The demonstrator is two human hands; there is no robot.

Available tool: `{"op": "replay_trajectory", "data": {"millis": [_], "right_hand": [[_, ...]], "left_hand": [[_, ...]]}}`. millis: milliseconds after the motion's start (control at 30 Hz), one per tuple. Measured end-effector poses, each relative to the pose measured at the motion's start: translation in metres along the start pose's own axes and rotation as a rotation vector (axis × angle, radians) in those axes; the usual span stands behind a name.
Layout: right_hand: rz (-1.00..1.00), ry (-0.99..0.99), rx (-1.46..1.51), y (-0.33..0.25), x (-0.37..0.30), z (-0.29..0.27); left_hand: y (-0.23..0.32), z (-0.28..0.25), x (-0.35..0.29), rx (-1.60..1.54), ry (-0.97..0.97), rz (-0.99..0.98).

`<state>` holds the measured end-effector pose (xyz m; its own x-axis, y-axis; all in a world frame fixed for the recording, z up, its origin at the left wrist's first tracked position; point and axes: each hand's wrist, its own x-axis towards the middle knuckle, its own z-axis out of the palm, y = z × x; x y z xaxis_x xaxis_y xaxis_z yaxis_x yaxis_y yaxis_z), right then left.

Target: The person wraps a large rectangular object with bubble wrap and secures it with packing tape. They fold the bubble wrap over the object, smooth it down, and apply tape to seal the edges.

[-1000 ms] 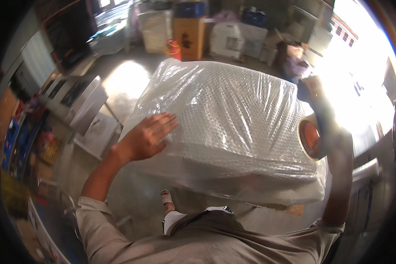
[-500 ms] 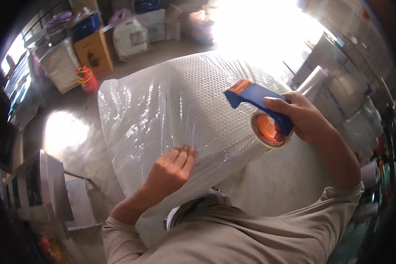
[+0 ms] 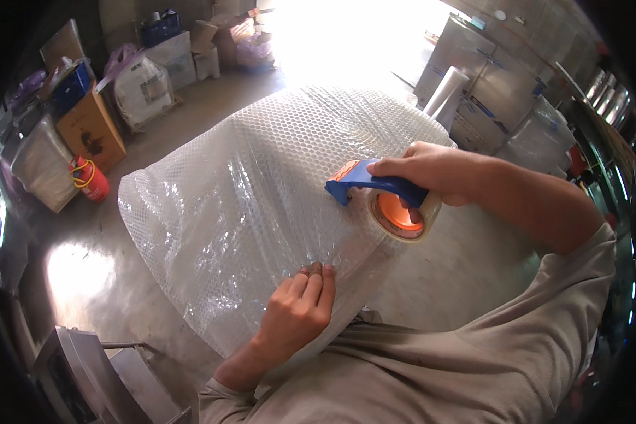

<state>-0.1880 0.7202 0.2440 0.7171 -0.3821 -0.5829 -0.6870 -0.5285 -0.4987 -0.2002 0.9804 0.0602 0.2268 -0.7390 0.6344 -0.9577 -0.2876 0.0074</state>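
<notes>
A large bundle wrapped in clear bubble wrap (image 3: 212,205) lies in front of me, its surface creased and shiny. My left hand (image 3: 300,304) rests on its near side, fingers stretched out and fingertips pressing the plastic; its thumb is hidden. Over the right part of the bundle, my right hand (image 3: 431,173) grips a blue tape dispenser (image 3: 385,178). The dispenser's toothed end points left, close above the wrap, and a roll of tape with an orange core (image 3: 401,212) hangs below. Whether a strip of tape runs to the wrap cannot be made out.
A red fire extinguisher (image 3: 90,180) stands at left beside a brown carton (image 3: 92,131). Bags and boxes line the back wall. Grey metal pieces (image 3: 92,374) lie at lower left. Wrapped panels (image 3: 491,78) and a white roll (image 3: 446,92) stand at far right.
My view has shifted, moving the background left. My right hand has brought the tape dispenser lower and nearer to the wrap. My left hand still presses on the near side.
</notes>
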Motion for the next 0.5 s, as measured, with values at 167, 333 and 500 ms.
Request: {"op": "replay_trajectory", "data": {"millis": [167,333,500], "right_hand": [[0.049,0.054,0.024,-0.006,0.001,0.010],[0.093,0.050,0.030,0.001,-0.009,0.011],[0.117,-0.077,0.078,0.010,-0.015,0.008]], "left_hand": [[-0.003,0.003,-0.004,0.008,0.007,0.009],[-0.003,0.006,-0.008,0.015,0.002,0.010],[0.000,0.001,-0.011,0.041,-0.028,0.016]]}}
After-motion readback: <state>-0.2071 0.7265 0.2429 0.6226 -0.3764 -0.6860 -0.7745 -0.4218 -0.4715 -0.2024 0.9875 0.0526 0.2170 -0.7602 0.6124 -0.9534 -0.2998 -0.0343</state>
